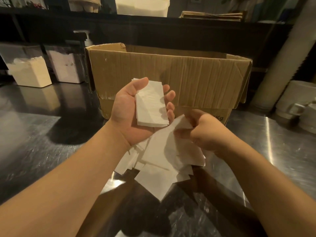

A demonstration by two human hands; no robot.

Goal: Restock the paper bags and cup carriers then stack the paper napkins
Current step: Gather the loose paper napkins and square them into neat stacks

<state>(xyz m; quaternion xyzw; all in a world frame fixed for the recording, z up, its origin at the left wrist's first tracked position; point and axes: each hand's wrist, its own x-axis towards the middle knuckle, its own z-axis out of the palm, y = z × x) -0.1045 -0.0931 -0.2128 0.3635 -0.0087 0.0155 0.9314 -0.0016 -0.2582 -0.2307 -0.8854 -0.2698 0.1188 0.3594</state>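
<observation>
Right hand (201, 132) blurred over napkins (164, 156)

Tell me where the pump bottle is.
In the head view the pump bottle stands at upper left, behind the cardboard box's left corner, right of the two clear containers.

An open cardboard box (171, 79) is being supported by the steel counter (34, 134). Two clear containers (29, 69) of powder and a pump bottle (88, 40) are being kept left of it. White cups (297, 103) are being stored at right.
</observation>
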